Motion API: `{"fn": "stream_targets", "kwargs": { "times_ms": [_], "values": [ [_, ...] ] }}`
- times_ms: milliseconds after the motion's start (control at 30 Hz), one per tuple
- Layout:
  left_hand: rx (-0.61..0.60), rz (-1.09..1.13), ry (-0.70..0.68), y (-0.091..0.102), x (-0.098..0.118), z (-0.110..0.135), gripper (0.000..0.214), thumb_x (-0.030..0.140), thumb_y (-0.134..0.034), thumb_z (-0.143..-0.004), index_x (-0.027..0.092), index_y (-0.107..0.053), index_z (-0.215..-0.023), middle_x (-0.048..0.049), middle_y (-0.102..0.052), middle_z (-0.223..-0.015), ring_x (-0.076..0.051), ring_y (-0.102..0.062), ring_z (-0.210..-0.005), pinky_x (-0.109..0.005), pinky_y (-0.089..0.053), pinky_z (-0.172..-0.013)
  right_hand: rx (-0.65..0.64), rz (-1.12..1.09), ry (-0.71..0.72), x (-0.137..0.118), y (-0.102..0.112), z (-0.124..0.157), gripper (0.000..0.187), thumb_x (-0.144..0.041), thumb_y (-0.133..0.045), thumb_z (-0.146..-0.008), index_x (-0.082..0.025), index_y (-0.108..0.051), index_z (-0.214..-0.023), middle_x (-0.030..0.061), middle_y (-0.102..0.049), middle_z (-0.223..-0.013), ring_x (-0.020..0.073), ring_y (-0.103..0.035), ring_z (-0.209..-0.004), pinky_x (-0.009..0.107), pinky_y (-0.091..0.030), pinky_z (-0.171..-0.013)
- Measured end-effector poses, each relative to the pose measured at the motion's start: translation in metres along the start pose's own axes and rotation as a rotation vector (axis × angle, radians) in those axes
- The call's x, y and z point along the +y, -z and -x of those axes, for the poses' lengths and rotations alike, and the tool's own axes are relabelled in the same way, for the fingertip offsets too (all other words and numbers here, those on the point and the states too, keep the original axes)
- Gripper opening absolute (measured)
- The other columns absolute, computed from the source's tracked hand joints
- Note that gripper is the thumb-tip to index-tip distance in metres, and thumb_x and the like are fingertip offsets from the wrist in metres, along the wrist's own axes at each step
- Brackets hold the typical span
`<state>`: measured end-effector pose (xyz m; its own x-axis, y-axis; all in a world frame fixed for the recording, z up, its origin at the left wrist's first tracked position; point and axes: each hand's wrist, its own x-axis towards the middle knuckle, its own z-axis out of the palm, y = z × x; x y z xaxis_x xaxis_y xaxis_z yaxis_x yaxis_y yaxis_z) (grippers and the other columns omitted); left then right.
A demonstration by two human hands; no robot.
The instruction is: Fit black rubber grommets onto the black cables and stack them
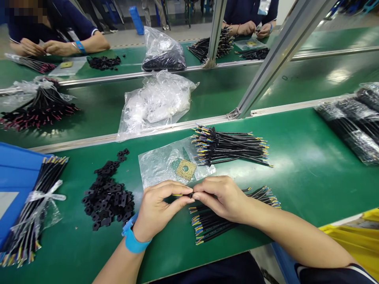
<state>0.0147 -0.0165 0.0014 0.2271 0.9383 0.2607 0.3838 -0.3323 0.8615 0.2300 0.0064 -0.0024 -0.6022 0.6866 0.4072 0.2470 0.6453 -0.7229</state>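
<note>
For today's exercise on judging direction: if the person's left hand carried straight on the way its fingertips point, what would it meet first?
The left hand points rightward. First comes the small dark piece that both hands seem to pinch, then at once the fingertips of the right hand.

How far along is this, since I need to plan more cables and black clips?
Possibly done: the near pile under the right hand. In hand: left hand and right hand pinch one cable between them. Seemingly left: the far bundle and the clip heap.
</note>
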Motion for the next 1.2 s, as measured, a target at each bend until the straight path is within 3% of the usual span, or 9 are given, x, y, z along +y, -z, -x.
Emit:
{"fn": "stream_targets", "kwargs": {
  "times_ms": [167, 300, 400, 467, 533, 833, 967, 1100, 1200],
  "values": [
    [-0.042, 0.003, 0.017, 0.003, -0.003, 0.001, 0.011, 0.030, -0.083, -0.082, 0.029, -0.082, -0.093, -0.0025, -0.081, -0.086, -0.019, -0.077, -0.076, -0.027, -0.060, -0.074, -0.027, -0.030, -0.036, -0.003, 0.002, -0.002, 0.021, -0.026, -0.055, -0.104, -0.015, -0.069, -0.093, 0.0018, -0.071, -0.079, 0.0087, -0.063, -0.067, 0.019, -0.050, -0.065],
    [0.005, -0.008, 0.062, 0.041, -0.009, 0.008, 0.062, 0.041, -0.084, -0.080, 0.037, -0.062, -0.139, -0.0013, -0.080, -0.110, -0.025, -0.074, -0.109, -0.035, -0.053, -0.101, -0.025, -0.018, -0.011, -0.007, 0.004, -0.002, 0.020, -0.026, -0.055, -0.105, -0.015, -0.070, -0.098, 0.0020, -0.072, -0.082, 0.0083, -0.064, -0.069, 0.019, -0.052, -0.067],
    [0.302, -0.460, 0.253, 0.084, -0.010, 0.018, 0.051, 0.045, -0.067, -0.094, 0.032, -0.057, -0.142, -0.0064, -0.075, -0.124, -0.029, -0.068, -0.118, -0.038, -0.049, -0.096, 0.038, 0.087, 0.029, -0.006, 0.009, -0.001, 0.017, -0.025, -0.056, -0.104, -0.015, -0.069, -0.099, 0.0015, -0.072, -0.080, 0.0091, -0.065, -0.069, 0.019, -0.052, -0.067],
    [0.330, -0.901, 0.407, 0.107, -0.011, 0.027, 0.034, 0.045, -0.057, -0.098, 0.024, -0.071, -0.121, -0.0125, -0.076, -0.115, -0.034, -0.068, -0.111, -0.040, -0.046, -0.084, 0.100, 0.208, 0.066, -0.003, 0.014, -0.001, 0.014, -0.023, -0.057, -0.103, -0.016, -0.069, -0.099, 0.0021, -0.072, -0.082, 0.0102, -0.066, -0.071, 0.020, -0.053, -0.068],
    [0.233, -1.184, 0.477, 0.118, -0.013, 0.034, 0.034, 0.045, -0.052, -0.100, 0.021, -0.076, -0.102, -0.0153, -0.077, -0.103, -0.036, -0.067, -0.102, -0.041, -0.040, -0.076, 0.156, 0.321, 0.098, -0.001, 0.019, -0.001, 0.011, -0.022, -0.058, -0.103, -0.017, -0.068, -0.100, 0.0030, -0.073, -0.084, 0.0113, -0.067, -0.072, 0.022, -0.054, -0.069],
    [-0.120, -1.223, 0.531, 0.121, -0.036, 0.036, 0.030, 0.041, -0.057, -0.094, 0.028, -0.080, -0.109, -0.0142, -0.076, -0.106, -0.035, -0.066, -0.089, -0.037, -0.037, -0.067, 0.407, 0.656, 0.114, 0.019, 0.052, -0.004, 0.029, -0.008, -0.058, -0.094, -0.020, -0.070, -0.117, 0.0078, -0.072, -0.100, 0.0187, -0.068, -0.089, 0.033, -0.058, -0.082],
    [-0.114, -1.227, 0.478, 0.125, -0.049, 0.031, 0.028, 0.034, -0.054, -0.093, 0.028, -0.080, -0.100, -0.0099, -0.078, -0.106, -0.033, -0.065, -0.088, -0.038, -0.043, -0.070, 0.523, 0.732, 0.031, 0.040, 0.065, -0.004, 0.038, -0.011, -0.051, -0.099, -0.026, -0.070, -0.128, 0.0086, -0.067, -0.106, 0.0185, -0.067, -0.098, 0.035, -0.058, -0.088],
    [-0.085, -1.251, 0.419, 0.120, -0.052, 0.029, 0.029, 0.037, -0.048, -0.096, 0.027, -0.076, -0.098, -0.0076, -0.077, -0.090, -0.032, -0.066, -0.082, -0.037, -0.043, -0.066, 0.498, 0.716, -0.040, 0.056, 0.068, -0.005, 0.036, -0.015, -0.049, -0.103, -0.029, -0.072, -0.128, 0.0068, -0.066, -0.106, 0.0162, -0.065, -0.098, 0.033, -0.057, -0.088],
    [0.006, -1.255, 0.373, 0.114, -0.048, 0.025, 0.030, 0.038, -0.043, -0.099, 0.026, -0.070, -0.102, -0.0064, -0.076, -0.098, -0.028, -0.067, -0.083, -0.036, -0.045, -0.070, 0.498, 0.709, -0.069, 0.067, 0.068, -0.006, 0.034, -0.018, -0.049, -0.104, -0.028, -0.073, -0.125, 0.0067, -0.066, -0.105, 0.0162, -0.063, -0.097, 0.034, -0.055, -0.088]
  ]
}}
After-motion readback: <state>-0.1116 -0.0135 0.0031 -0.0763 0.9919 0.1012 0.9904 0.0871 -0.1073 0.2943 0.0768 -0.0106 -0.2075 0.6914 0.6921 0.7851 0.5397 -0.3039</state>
